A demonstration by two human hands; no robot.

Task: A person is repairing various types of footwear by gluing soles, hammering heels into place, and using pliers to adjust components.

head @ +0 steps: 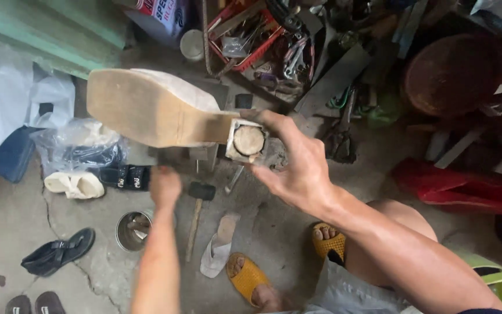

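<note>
While the right hand (297, 166) pinches the heel end of an upturned shoe (158, 110), sole up, above the floor, the left hand (165, 186) reaches down beside a hammer (197, 209); its grip cannot be told.

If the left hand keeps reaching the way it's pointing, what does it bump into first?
Probably the hammer on the floor: the left hand reaches down beside its black head. Depth is hard to judge, so the upturned shoe above might come first.

A hammer (196, 216), a metal tin (132, 231), perhaps holding nails, and scattered sandals (58, 251).
</note>
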